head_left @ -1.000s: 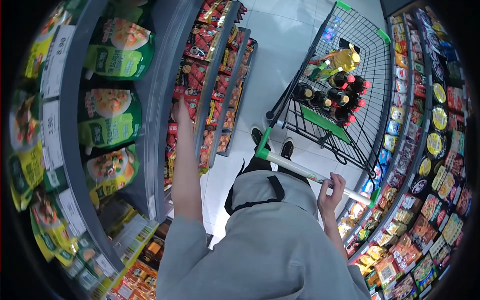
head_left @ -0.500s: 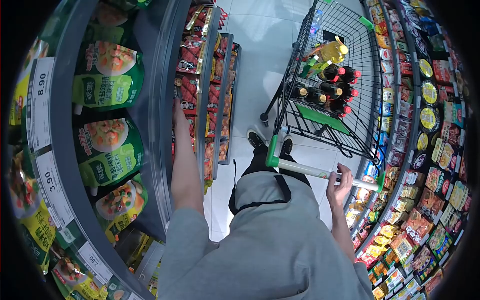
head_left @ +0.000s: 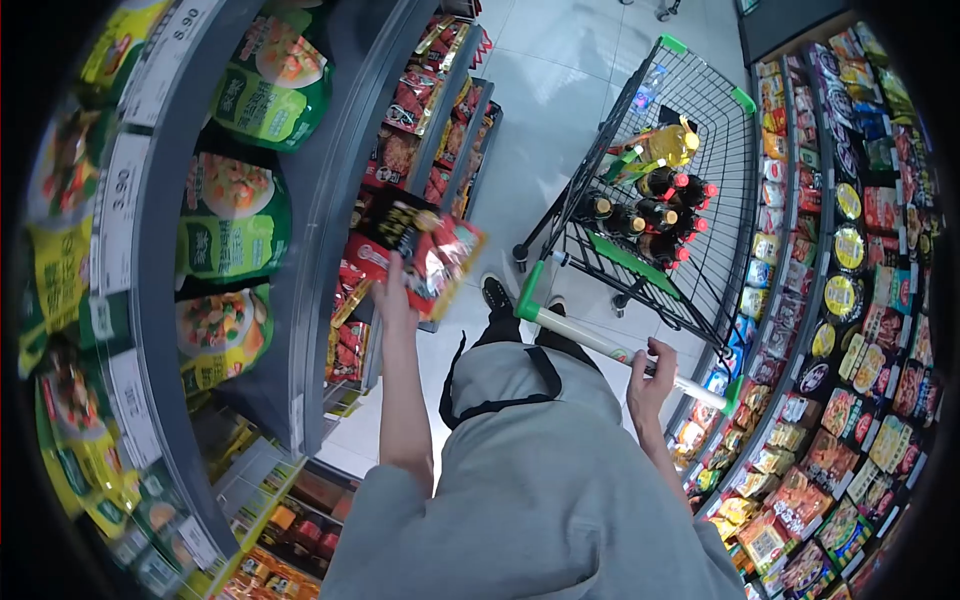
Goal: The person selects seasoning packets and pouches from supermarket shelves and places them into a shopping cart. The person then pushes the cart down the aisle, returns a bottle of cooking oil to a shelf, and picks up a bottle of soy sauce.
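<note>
My left hand [head_left: 394,295] grips a red and black food packet [head_left: 436,255] with a shiny gold edge. It holds the packet out in front of the red packets [head_left: 398,155] on the left shelf. My right hand [head_left: 652,378] has its fingers curled on the white handle [head_left: 580,332] of a shopping cart [head_left: 635,262]. Inside the cart stand several dark bottles [head_left: 660,213] with red or gold caps. A jug of yellow oil [head_left: 672,147] lies beyond them, beside a green and white packet [head_left: 632,168]. Farther in is a clear bottle [head_left: 650,88].
Close on my left, a grey shelf [head_left: 318,225] holds green pouches [head_left: 235,215] with price tags [head_left: 122,215]. Along the right runs a shelf of packaged foods [head_left: 800,500]. Pale floor tiles [head_left: 545,60] lie between the shelves.
My left hand has come away from the shelf edge and now holds the red and black packet. My right hand stays on the cart handle. The view has turned slightly.
</note>
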The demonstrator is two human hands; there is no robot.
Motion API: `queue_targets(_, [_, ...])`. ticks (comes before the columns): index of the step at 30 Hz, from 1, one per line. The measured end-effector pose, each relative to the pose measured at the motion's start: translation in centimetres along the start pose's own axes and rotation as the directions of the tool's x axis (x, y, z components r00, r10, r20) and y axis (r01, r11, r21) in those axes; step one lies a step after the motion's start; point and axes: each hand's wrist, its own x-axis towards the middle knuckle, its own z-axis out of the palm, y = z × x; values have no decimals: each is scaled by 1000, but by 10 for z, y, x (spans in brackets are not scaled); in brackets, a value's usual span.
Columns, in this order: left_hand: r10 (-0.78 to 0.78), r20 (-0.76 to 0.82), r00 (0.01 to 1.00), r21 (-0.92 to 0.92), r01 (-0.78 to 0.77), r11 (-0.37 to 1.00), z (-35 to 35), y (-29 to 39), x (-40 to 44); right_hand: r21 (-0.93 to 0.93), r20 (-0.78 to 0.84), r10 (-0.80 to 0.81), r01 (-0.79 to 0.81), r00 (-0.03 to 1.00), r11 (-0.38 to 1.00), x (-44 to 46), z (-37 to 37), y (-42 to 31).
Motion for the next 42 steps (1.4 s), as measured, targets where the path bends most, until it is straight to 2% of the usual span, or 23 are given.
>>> queue_targets(1, [39, 89, 995, 47, -43, 998, -4, -4, -24, 84, 16, 21, -23, 1000, 996, 2, -1, -3])
queue_targets(2, [-15, 125, 992, 200, -10, 980, -12, -5, -44, 167, 33, 42, -47, 999, 985, 4, -2, -6])
queue_targets(3, [2, 179, 984, 236, -45, 971, -10, -4, -66, 198, 60, -62, 49, 996, 979, 11, -7, -19])
queue_targets(4, [14, 234, 972, 272, -79, 959, -3, -2, -88, 289, 132, -57, 17, 990, 957, 16, -12, -33])
queue_targets(5, [2, 279, 960, 301, -90, 949, 5, 2, -108, 394, 253, -69, -38, 965, 918, 20, -10, -28])
queue_targets(7, [-24, 370, 929, 357, -118, 927, 24, 15, -145, 637, 527, -35, -367, 849, 677, 31, -15, -47])
queue_targets(10, [45, 517, 855, 332, -248, 910, 44, 22, -181, 695, 695, -252, -538, 674, 477, 45, -28, -73])
queue_targets(13, [22, 594, 805, 296, -243, 924, 59, 31, -213, 553, 814, -264, -551, 517, 625, 44, -33, -63])
queue_targets(14, [16, 618, 786, 273, -234, 933, 63, 33, -224, 576, 803, -273, -574, 529, 582, 39, -39, -63])
queue_targets(15, [9, 693, 721, 297, -297, 907, 62, 37, -227, 602, 788, -286, -588, 545, 540, 37, -45, -64])
queue_targets(16, [-10, 691, 722, 330, -303, 894, 58, 37, -228, 629, 771, -302, -596, 560, 500, 38, -53, -65])
queue_targets(17, [-28, 689, 724, 362, -310, 879, 52, 33, -227, 636, 754, -320, -519, 573, 570, 39, -64, -63])
queue_targets(18, [-49, 683, 729, 397, -314, 862, 53, 32, -232, 658, 733, -332, -495, 594, 567, 39, -70, -61])
queue_targets(20, [6, 676, 737, 321, -303, 897, 59, 28, -247, 692, 699, -344, -468, 627, 550, 33, -77, -57])
queue_targets(22, [24, 640, 768, 227, -218, 949, 69, 30, -267, 674, 728, -335, -533, 599, 512, 31, -92, -61])
queue_targets(23, [-48, 661, 749, 221, -132, 966, 60, 24, -262, 675, 729, -333, -547, 597, 496, 30, -95, -61])
queue_targets(24, [-27, 654, 756, 211, -148, 966, 58, 19, -264, 681, 725, -335, -554, 602, 479, 30, -97, -59])
queue_targets(26, [21, 653, 757, 190, -190, 963, 59, 16, -267, 687, 715, -376, -493, 589, 534, 30, -98, -46])
queue_targets(28, [-1, 669, 744, 196, -176, 965, 69, 22, -275, 679, 716, -378, -460, 587, 572, 30, -103, -43])
queue_targets(32, [-40, 654, 755, 241, -157, 958, 73, 21, -282, 718, 684, -369, -492, 629, 492, 25, -111, -45])
queue_targets(35, [-20, 657, 754, 251, -194, 948, 80, 20, -285, 677, 721, -346, -504, 600, 537, 26, -112, -31])
queue_targets(38, [-7, 707, 707, 270, -261, 927, 81, 22, -287, 703, 700, -376, -493, 607, 513, 25, -116, -29])
queue_targets(42, [18, 693, 721, 236, -251, 939, 84, 23, -295, 709, 697, -365, -515, 618, 481, 25, -121, -34])
